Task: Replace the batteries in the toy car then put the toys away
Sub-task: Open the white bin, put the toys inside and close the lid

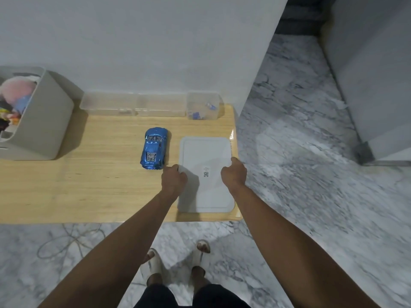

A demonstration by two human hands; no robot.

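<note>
A shiny blue toy car [154, 148] sits on the wooden table [89, 174], nose toward the wall. Just right of it lies a flat white lid [205, 156] with a small QR label. My left hand [174, 177] grips the lid's left edge and my right hand [234, 172] grips its right edge. A grey bin [42, 130] full of soft toys stands at the table's far left. A small clear box [203, 105] holding blue-tipped batteries stands by the wall.
A long clear plastic tray [133, 104] lies along the wall between the bin and the small box. The table's right edge is beside the lid. Marble floor [311, 152] surrounds the table, and a thin cable [71, 241] lies on it at the left.
</note>
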